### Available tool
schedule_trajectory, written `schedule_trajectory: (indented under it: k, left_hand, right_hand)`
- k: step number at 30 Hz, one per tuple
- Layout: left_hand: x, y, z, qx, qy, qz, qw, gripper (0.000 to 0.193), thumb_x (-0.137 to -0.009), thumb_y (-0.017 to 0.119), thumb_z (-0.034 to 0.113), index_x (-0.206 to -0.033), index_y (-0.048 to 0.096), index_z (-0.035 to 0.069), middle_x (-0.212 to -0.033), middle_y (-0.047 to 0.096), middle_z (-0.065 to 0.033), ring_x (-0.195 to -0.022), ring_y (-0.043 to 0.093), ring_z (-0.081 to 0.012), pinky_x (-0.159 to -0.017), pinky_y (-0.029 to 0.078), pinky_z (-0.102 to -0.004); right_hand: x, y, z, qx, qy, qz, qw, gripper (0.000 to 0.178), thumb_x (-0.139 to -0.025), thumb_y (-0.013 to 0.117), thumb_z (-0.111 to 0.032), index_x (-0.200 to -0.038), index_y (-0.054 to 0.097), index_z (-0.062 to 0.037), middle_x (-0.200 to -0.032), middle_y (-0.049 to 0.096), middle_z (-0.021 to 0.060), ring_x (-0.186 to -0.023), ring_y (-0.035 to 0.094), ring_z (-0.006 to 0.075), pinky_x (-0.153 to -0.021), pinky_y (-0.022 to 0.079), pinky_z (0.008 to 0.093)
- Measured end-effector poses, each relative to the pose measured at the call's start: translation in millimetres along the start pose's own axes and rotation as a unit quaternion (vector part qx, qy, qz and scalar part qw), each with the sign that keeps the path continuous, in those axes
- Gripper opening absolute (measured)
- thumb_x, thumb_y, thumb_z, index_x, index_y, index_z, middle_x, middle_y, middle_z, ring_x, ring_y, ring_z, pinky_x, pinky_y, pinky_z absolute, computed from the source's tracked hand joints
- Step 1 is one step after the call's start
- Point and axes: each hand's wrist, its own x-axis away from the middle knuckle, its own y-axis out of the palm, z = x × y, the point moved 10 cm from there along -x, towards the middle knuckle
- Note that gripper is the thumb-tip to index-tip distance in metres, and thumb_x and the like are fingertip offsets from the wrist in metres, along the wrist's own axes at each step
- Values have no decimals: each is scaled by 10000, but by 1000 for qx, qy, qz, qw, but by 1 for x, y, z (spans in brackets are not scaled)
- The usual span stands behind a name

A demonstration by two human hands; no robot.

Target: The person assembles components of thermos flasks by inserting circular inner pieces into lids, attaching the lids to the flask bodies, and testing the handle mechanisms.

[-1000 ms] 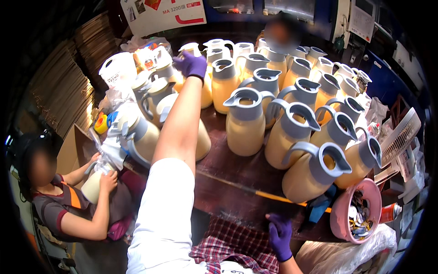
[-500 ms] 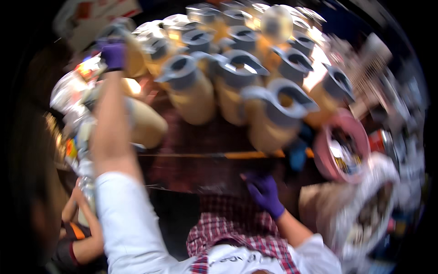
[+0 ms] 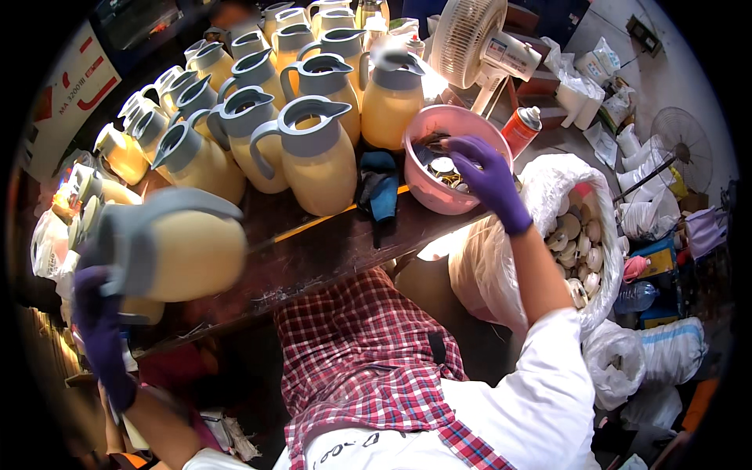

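Note:
My left hand [image 3: 100,329], in a purple glove, grips a pale yellow vacuum jug [image 3: 196,252] by its grey upper part. The jug is tipped on its side above the table's left end, blurred by motion. My right hand [image 3: 489,176], also gloved in purple, reaches over the rim of a pink basin [image 3: 442,202] with its fingers stretched out, apparently holding nothing. Inside the basin lie small round parts [image 3: 443,165] and dark bits. Many more jugs with grey tops stand upright in rows, the closest one [image 3: 317,168] near the table's front edge.
A blue and black cloth-like item [image 3: 380,188] lies between the jugs and basin. Behind the basin are a white fan [image 3: 458,43] and a red spray can [image 3: 521,131]. A plastic-lined sack of round white parts [image 3: 576,243] stands right of the table [image 3: 258,270].
My left hand has come back from the far left, now with a jug in it. My right hand has moved from the table's front edge to the basin. The view has turned right.

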Motion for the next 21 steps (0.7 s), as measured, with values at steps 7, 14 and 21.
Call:
schedule_trajectory:
  k: [7,14,21]
  left_hand:
    - [-25,124,-18,236,21,-96,967,384,-744,566,-99,-1093,585,60,-1573,403,-130,-1460,400,-281,-1209,299,-385]
    - [23,101,-15,110,87,186,972,300,-969,594,-5,-1263,631,42,-1504,474,-133,-1342,511,-241,-1113,426,-375]
    - [106,250,64,495,-95,-83,860,1100,-830,802,543,-1605,214,30,-1604,316,-153,-1494,329,-294,-1185,345,-461]
  right_hand:
    - [-28,44,107,389,83,-258,881,314,-925,579,-362,-1097,779,-192,-1106,747,81,-1079,680,316,-928,509,449]
    - [-29,-38,14,191,-92,95,973,219,-919,679,-170,-1054,733,-7,-993,747,130,-914,718,302,-810,549,382]
    - [37,131,-133,-302,137,-126,935,230,-1046,603,-153,-1205,668,1,-981,720,34,-767,660,83,-672,513,230]
